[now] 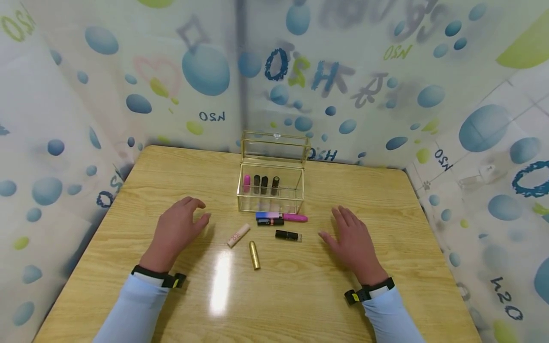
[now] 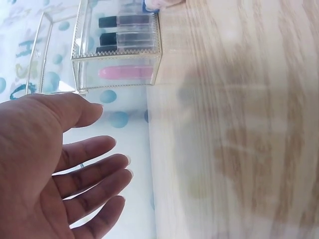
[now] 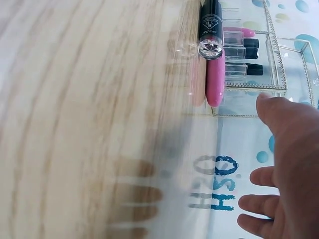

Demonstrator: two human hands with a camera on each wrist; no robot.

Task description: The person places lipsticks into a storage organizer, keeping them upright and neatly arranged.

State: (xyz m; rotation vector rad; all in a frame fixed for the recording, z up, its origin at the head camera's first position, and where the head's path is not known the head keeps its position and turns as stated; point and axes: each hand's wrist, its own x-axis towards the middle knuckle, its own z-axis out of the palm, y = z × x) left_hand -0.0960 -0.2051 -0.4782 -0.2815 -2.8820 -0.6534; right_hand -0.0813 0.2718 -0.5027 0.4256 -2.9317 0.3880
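Observation:
A glass box with gold edges stands at the table's back, its lid raised; one pink tube and several dark-capped tubes stand inside. In front of it lie a blue-to-pink tube, a bright pink tube and a black tube. Nearer are a black lipstick with a clear end, a pale pink tube and a gold bullet-shaped tube. My left hand hovers left of these, fingers loosely bent, holding nothing. To their right, my right hand is likewise relaxed and holds nothing.
The wooden table reaches back to a printed curtain with blue drops and letters, which also runs along both sides. A bright reflection lies on the near tabletop. Each wrist wears a black strap.

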